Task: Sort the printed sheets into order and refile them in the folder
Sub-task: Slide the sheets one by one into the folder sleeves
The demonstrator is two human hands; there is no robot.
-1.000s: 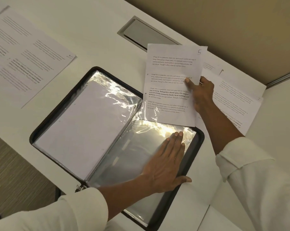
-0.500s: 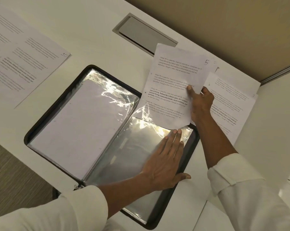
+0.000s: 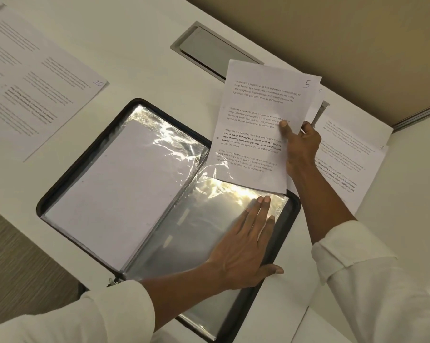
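Sheet 10 [image 3: 36, 78] lies on the worktop [image 3: 134, 45] at left. In the open folder [image 3: 39, 206] the left hand [image 3: 243, 246] presses flat, fingers straight, on an empty sleeve [image 3: 184, 233]. Sheet 5 [image 3: 256, 134] meets the sleeve's top edge, pinched by the right hand [image 3: 300, 147]. Filing appears under way; the next move likely calls for feeding the sheet squarely into the pocket.

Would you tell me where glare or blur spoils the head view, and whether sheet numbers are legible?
Head view: strong glare on the plastic sleeves, brightest near the left hand; sheet 5 in the right hand reads sharply; sheet 10, far left, is soft, number legible.
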